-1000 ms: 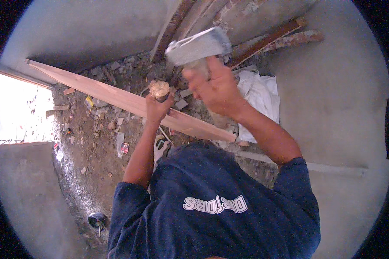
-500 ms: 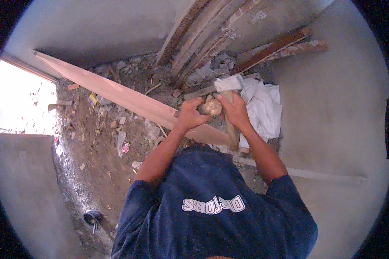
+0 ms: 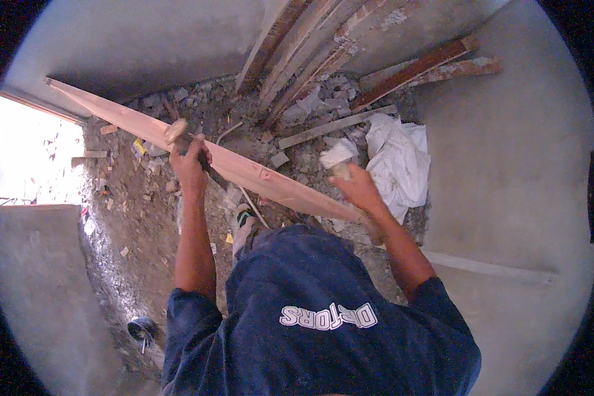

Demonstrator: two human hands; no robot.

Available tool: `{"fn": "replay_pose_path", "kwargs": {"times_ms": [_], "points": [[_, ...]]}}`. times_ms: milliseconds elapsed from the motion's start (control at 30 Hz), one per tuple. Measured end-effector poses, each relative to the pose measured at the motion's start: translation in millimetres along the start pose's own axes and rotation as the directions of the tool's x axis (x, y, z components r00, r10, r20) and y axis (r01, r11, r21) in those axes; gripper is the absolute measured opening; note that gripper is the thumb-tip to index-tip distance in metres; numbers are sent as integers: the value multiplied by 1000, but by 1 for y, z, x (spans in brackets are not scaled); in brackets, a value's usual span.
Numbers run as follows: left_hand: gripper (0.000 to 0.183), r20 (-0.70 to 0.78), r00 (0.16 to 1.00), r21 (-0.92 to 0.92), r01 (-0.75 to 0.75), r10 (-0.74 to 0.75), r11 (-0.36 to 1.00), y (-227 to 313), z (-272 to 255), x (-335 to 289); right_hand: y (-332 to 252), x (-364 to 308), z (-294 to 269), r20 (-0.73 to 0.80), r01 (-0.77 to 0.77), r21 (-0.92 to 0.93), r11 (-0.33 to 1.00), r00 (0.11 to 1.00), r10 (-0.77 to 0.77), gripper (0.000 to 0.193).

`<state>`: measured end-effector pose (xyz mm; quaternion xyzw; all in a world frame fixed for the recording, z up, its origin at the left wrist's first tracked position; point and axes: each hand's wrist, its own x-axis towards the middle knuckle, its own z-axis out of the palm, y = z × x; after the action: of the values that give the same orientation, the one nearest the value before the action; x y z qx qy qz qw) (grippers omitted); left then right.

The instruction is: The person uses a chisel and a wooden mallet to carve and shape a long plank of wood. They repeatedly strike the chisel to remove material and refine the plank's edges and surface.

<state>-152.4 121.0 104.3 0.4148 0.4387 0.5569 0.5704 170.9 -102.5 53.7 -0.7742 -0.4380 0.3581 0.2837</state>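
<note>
My left hand (image 3: 190,162) is closed around a chisel (image 3: 176,131), its round tan wooden end up and its dark blade slanting down over the long plank (image 3: 244,168). Farther right, my right hand (image 3: 360,188) grips a hammer (image 3: 338,153) with a pale, block-like head; its wooden handle is partly hidden by my hand and forearm. The pale reddish plank runs from the far left to just left of my right forearm. The chisel's tip lies close to the plank's near edge; whether they touch I cannot tell.
White sacking (image 3: 399,165) lies right of the hammer. Old beams (image 3: 310,49) lean against the far wall, and more timbers (image 3: 419,72) lie in the far right corner. Rubble (image 3: 145,218) covers the ground. A grey wall (image 3: 508,152) rises on the right. My shoe (image 3: 244,214) shows below the plank.
My hands were close together near the hammer head. The left hand has moved left with the chisel to above the plank. The hammer head has come lower and slightly left.
</note>
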Motion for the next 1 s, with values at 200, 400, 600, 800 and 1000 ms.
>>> {"fn": "replay_pose_path", "kwargs": {"times_ms": [200, 400, 600, 800, 1000], "points": [[13, -232, 963, -342, 53, -139, 938, -36, -48, 0, -96, 33, 61, 180, 267, -147, 952, 954, -240, 61], [15, -352, 925, -194, 79, -145, 978, -37, -103, -25, -72, 99, 132, 353, 639, -219, 738, 757, -550, 59], [16, -439, 869, -272, 112, -227, 956, -37, -158, -35, -113, 107, 132, 661, 611, -287, 737, 684, -310, 51], [16, -445, 852, -304, 144, -274, 942, -50, -182, -25, -114, 101, 122, 646, 617, -264, 741, 684, -339, 42], [17, -455, 851, -259, 154, -261, 954, -55, -179, -26, -114, 117, 127, 532, 426, -322, 846, 820, -210, 44]]}}
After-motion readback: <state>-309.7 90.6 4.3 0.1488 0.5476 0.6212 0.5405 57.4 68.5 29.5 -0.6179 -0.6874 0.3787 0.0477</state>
